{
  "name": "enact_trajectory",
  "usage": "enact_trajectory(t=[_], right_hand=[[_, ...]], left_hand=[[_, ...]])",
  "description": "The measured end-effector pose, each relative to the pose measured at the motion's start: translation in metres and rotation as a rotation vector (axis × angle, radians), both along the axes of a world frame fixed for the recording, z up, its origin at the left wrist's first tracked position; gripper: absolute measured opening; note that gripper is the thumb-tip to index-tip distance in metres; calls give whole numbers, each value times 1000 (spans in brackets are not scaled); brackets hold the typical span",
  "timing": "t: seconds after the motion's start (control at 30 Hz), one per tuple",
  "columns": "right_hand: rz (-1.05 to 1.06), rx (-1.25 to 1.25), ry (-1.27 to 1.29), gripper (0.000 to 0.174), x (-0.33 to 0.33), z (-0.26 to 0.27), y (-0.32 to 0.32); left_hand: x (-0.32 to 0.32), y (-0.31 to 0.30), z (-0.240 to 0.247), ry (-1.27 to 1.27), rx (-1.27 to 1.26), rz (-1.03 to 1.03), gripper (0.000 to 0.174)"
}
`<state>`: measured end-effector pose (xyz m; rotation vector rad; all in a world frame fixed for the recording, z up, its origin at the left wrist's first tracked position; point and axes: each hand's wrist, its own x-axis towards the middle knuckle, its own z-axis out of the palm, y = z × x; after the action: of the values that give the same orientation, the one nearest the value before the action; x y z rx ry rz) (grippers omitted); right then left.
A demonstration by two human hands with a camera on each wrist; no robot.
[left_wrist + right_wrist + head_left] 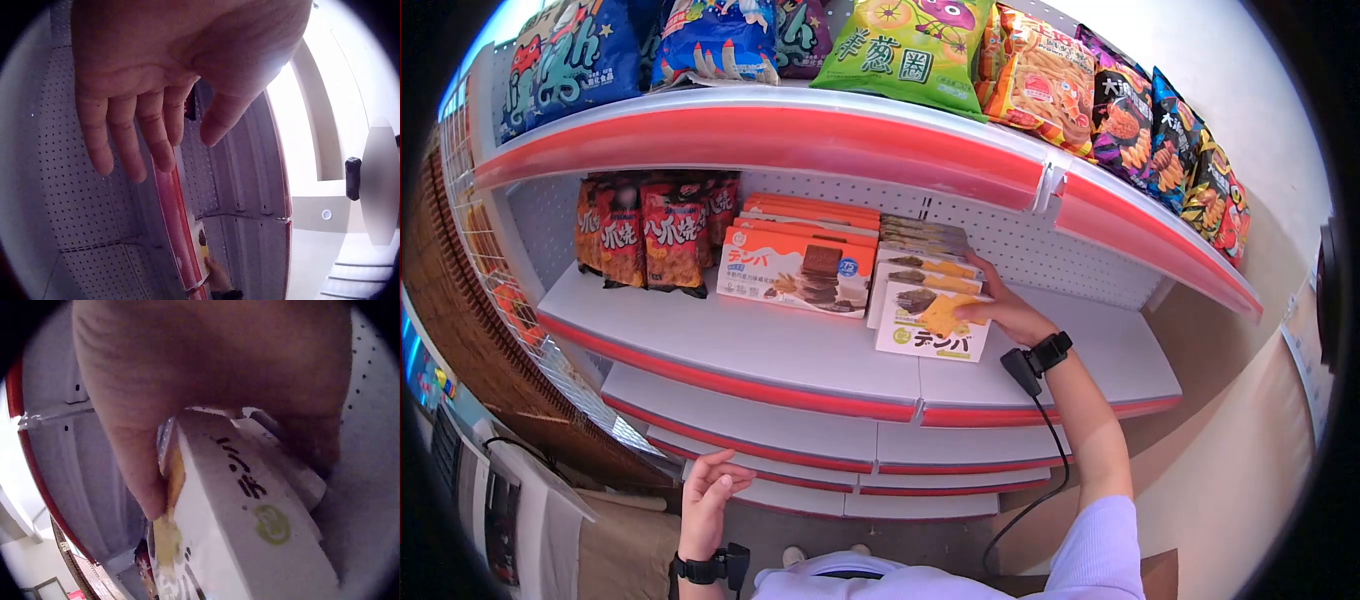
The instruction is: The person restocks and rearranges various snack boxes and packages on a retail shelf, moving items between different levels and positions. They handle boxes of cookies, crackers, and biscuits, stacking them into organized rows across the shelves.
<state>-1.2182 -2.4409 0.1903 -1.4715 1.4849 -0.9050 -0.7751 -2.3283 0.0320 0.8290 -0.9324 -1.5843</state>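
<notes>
My right hand [1005,308] grips the front white box [930,340] at the right end of a row of white boxes on the shelf. In the right wrist view the thumb of the right hand [212,375] presses the printed face of the white box [250,506], and the fingers reach over behind it. Directly left of that row stand orange boxes [795,275]. My left hand [708,500] is held low in front of the lower shelves, holding nothing; the left wrist view shows the left hand [181,69] with fingers extended and spread.
Red-black snack bags [672,240] stand at the left of the same shelf [820,345]. Above, the upper shelf's red edge [780,140] juts out, with a green bag [905,55] and other bags on it. Lower shelves [750,430] lie beneath. A black cable [1055,490] hangs from the right wrist.
</notes>
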Motion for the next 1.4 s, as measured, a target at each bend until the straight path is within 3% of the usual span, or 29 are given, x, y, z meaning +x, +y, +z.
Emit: enact_trajectory(t=[0.6, 0.87, 1.07, 1.17, 1.4], right_hand=[[20, 49, -221, 99, -4, 0, 9], [-99, 0, -60, 105, 1, -2, 13], [-39, 4, 126, 117, 1, 2, 18], [0, 122, -6, 116, 2, 15, 21], [-54, 173, 81, 117, -15, 28, 26]], left_hand=[[5, 4, 0, -28, 8, 44, 33], [2, 4, 3, -30, -6, 32, 34], [3, 6, 5, -25, -12, 35, 33], [4, 8, 5, -25, -12, 44, 33], [3, 10, 5, -52, -18, 49, 34]])
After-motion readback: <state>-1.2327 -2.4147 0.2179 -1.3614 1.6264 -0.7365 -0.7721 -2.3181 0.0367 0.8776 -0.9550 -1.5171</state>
